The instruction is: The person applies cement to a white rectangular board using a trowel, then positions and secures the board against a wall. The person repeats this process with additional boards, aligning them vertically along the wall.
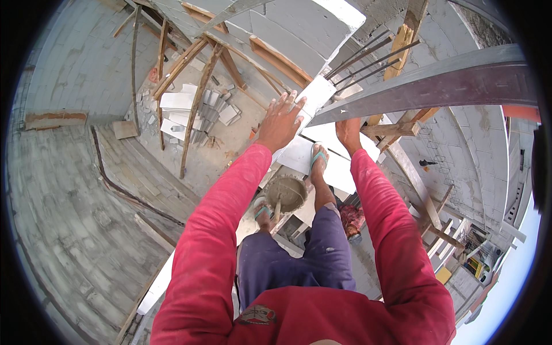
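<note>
My left hand (280,122) is stretched out with its fingers apart, at the side of a narrow white block (316,95) on the wall top. Its fingertips reach toward that block and nothing is gripped in it. My right hand (348,135) is beside a white block (329,137), below the low end of a long metal bar (425,95) that slants up to the right. The bar hides the fingers of this hand, so their hold does not show. Between my feet stands a round bucket of grey mortar (286,192) with a tool handle (278,208) sticking out.
Steel rods (374,60) jut out beyond the wall top. Wooden props (198,109) stand at the left above a lower floor, near a pile of white block pieces (198,109). My sandalled foot (319,156) rests on white blocks. More timber (414,172) stands at the right.
</note>
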A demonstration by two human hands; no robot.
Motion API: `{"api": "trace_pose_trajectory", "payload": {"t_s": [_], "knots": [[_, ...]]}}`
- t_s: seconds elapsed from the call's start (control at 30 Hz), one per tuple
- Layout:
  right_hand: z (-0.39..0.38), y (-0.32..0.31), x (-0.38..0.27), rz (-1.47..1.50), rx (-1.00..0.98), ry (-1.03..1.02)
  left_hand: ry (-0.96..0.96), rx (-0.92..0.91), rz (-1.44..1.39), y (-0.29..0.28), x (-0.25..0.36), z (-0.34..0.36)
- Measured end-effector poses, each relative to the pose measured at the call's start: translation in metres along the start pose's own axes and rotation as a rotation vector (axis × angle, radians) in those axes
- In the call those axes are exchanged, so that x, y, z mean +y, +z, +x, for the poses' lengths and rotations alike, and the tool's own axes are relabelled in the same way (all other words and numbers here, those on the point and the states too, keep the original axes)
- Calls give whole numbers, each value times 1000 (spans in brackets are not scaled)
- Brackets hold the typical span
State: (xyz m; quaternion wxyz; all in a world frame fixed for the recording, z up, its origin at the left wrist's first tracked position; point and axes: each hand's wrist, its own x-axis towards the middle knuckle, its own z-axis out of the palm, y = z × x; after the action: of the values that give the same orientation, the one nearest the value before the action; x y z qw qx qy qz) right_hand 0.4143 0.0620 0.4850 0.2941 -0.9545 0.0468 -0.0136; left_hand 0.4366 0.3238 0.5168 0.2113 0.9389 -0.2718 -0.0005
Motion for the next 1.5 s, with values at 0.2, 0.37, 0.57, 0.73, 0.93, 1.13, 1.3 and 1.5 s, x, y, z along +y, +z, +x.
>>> {"api": "trace_pose_trajectory", "payload": {"t_s": [0.2, 0.37, 0.57, 0.73, 0.93, 1.13, 1.3, 1.5], "knots": [[-43, 1, -43, 942, -146, 610, 9, -117, 79, -7, 10, -33], [-49, 0, -57, 1147, -107, 720, -189, -110, -49, -12, 34, -61], [-45, 10, -55, 1327, -43, 958, -193, 107, -248, -11, 63, -48], [-42, 5, -50, 1309, -20, 912, -316, 130, -467, -12, 66, 3], [-34, -14, -15, 964, -134, 432, -546, 50, -783, 1, 84, 21], [-24, -16, 10, 724, -350, 222, -673, 177, -911, 4, 103, 20], [-29, -19, -5, 1069, -323, 575, -800, 276, -903, 3, 121, 16], [-27, -21, -11, 1254, -360, 928, -1012, 466, -916, 17, 135, 19]]}}
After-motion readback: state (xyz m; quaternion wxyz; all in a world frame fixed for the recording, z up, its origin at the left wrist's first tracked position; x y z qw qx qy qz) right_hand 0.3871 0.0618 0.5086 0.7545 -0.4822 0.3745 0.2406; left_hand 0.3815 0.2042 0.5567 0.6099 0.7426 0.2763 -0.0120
